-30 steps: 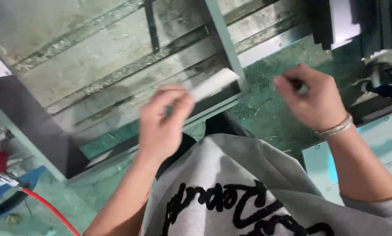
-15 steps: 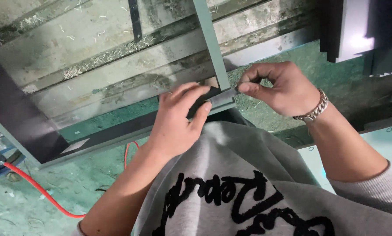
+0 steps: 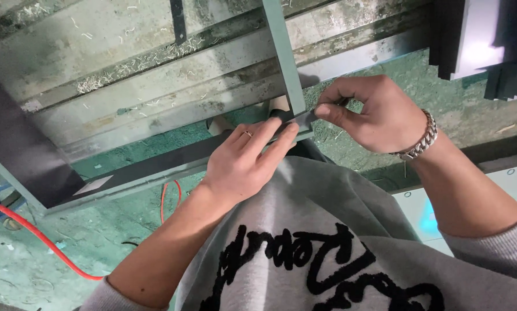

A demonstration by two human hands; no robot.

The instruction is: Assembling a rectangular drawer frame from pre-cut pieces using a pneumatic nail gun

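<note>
Two hands (image 3: 304, 144) on dark strip (image 3: 296, 121), long axis left-right, right end pinched

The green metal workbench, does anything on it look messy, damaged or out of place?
Yes. The green metal workbench is strewn with pale shavings lying along its channels, and its paint is worn and stained. A red hose trails loose across the scuffed green floor. The left hand and right hand hold a thin dark strip at the bench edge.
</note>
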